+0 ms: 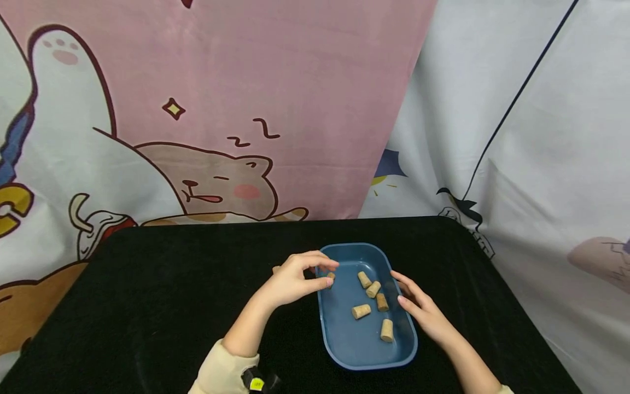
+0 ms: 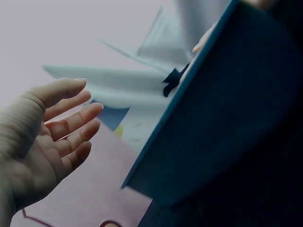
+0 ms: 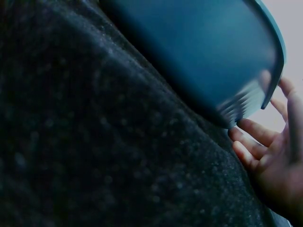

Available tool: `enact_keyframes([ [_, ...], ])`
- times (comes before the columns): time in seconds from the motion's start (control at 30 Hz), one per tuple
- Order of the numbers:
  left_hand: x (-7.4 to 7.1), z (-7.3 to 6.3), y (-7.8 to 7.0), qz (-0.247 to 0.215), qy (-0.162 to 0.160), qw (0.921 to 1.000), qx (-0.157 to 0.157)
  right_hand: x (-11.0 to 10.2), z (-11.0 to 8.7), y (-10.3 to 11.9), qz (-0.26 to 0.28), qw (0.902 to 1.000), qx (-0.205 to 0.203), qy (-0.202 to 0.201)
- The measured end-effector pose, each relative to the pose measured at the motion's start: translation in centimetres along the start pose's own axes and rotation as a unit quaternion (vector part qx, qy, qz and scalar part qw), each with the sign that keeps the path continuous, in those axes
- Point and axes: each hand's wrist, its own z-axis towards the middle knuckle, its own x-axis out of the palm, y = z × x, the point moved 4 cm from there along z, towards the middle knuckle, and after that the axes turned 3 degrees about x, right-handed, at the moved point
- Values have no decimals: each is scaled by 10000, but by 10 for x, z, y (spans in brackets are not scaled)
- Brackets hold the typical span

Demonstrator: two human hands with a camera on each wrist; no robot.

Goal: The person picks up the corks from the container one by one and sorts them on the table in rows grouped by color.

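Observation:
A blue rectangular tray (image 1: 339, 350) lies on the black-covered table, with several tapered corks (image 1: 361, 311) scattered inside. My left hand (image 1: 295, 279) hovers over the tray's left rim. Its fingers are loosely extended in the left wrist view, thumb apart, nothing between them. Beside that thumb, near the tray's left wall, one more cork (image 1: 331, 276) shows, partly covered by the hand. My right hand (image 1: 425, 312) is at the tray's right side, fingertips against the outer wall in the right wrist view. Another cork (image 1: 275, 269) peeks out behind the left hand, outside the tray.
Black cloth covers the table (image 1: 172, 306), reaching well to the left of the tray. Behind it hangs a pink and white cartoon curtain (image 1: 320, 109). A dark device with a yellow label (image 1: 256, 384) is strapped at the left sleeve.

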Motion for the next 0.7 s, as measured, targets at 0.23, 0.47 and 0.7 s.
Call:
enact_keyframes([
  [0.23,24,23,16,165,650,9976,155,0,0,2,171,9998,-35,123],
  [0.47,45,45,23,354,1290,9909,115,-1,-2,3,369,9983,-230,380],
  [0.7,63,60,37,734,2083,9751,222,-1,-2,4,468,9957,-432,675],
])
